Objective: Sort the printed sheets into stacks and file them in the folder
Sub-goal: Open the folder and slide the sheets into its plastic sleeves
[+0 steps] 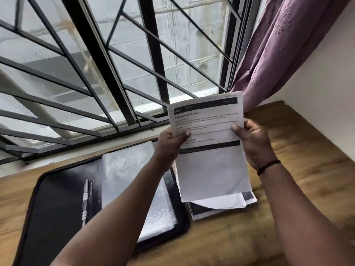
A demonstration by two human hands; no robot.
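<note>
A printed sheet [209, 150] with black header bars is held upright above the table. My left hand [171, 143] grips its left edge, my right hand [253, 139] grips its right edge. Beneath it a stack of printed sheets [221, 206] lies on the wooden table, its pages slightly fanned. To the left a black folder [57, 204] lies open, with clear plastic sleeves [134, 179] on its right half and a metal ring clip [85, 200] along the spine.
The wooden table [307, 150] runs along a window with black metal bars [96, 73]. A purple curtain [278, 54] hangs at the right by a white wall. My right wrist wears a black band [268, 167].
</note>
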